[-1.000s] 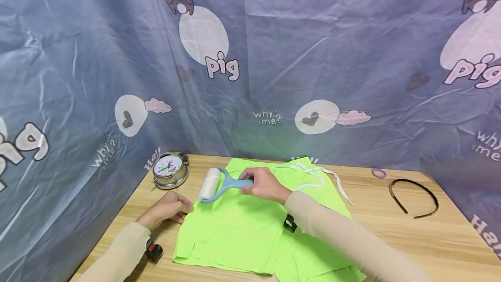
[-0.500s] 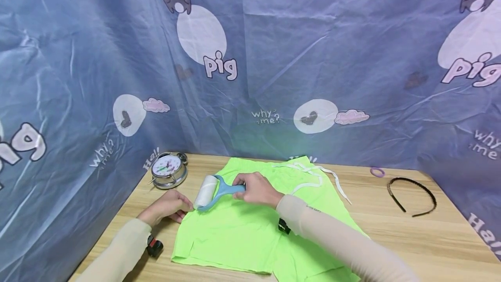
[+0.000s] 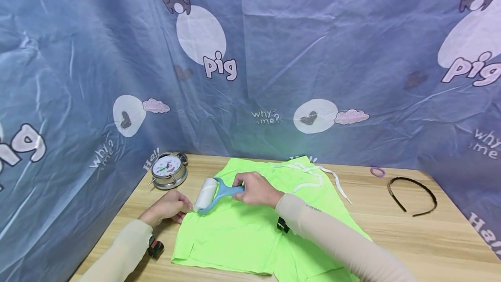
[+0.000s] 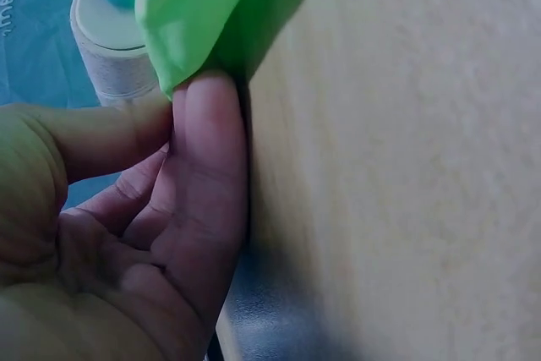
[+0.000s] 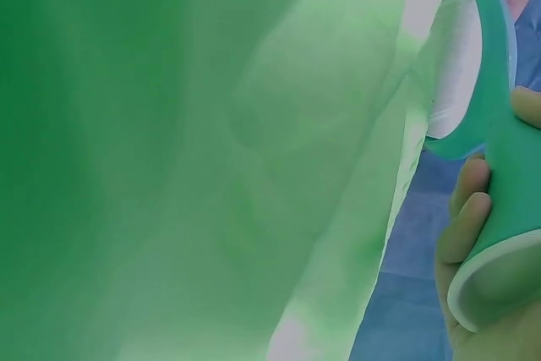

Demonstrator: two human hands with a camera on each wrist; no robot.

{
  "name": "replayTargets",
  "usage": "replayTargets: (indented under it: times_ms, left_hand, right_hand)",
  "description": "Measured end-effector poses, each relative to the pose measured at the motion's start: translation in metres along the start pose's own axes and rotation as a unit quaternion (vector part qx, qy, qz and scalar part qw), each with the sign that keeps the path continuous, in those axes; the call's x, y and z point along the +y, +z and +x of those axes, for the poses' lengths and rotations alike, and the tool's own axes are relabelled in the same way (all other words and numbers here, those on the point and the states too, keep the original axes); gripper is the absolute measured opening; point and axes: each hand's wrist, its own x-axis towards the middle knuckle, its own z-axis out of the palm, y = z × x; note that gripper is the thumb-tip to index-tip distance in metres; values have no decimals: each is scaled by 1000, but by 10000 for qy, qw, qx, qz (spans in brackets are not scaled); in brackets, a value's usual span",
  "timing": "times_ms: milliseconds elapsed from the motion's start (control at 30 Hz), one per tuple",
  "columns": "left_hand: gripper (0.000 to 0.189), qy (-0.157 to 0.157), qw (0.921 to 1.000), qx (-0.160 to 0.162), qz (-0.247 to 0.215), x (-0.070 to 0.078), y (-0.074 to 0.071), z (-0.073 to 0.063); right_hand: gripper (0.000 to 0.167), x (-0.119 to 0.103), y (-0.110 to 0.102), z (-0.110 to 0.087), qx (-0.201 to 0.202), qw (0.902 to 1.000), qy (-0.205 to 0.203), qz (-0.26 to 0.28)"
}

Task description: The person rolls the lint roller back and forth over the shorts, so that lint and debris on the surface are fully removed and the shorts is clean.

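Bright green shorts (image 3: 231,238) with a white drawstring (image 3: 309,175) lie spread on the wooden table. My right hand (image 3: 258,189) grips the blue handle of a lint roller (image 3: 206,195), its white roll down at the left side of the shorts. In the right wrist view, fingers (image 5: 467,226) wrap round the lint roller's handle (image 5: 516,175), beside the green cloth (image 5: 237,166). My left hand (image 3: 170,206) pinches the shorts' left edge between thumb and fingers, close by the roll. The left wrist view shows the pinched cloth (image 4: 190,14) at the fingertips (image 4: 211,95).
A silver twin-bell alarm clock (image 3: 169,170) stands at the back left, behind my left hand. On the right side lie a purple hair tie (image 3: 377,172) and a dark headband (image 3: 415,195). A blue printed curtain (image 3: 274,55) rises behind the table.
My right hand has brought the lint roller slightly left and toward me along the shorts, nearer the left hand. The left hand keeps its pinch on the edge.
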Motion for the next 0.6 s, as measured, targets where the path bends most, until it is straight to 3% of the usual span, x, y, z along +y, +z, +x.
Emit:
replayTargets:
  times_ms: [600]
  left_hand:
    - [4, 8, 9997, 182, 159, 3, 2, -2]
  right_hand:
    - [14, 11, -7, -3, -164, 9996, -110, 179]
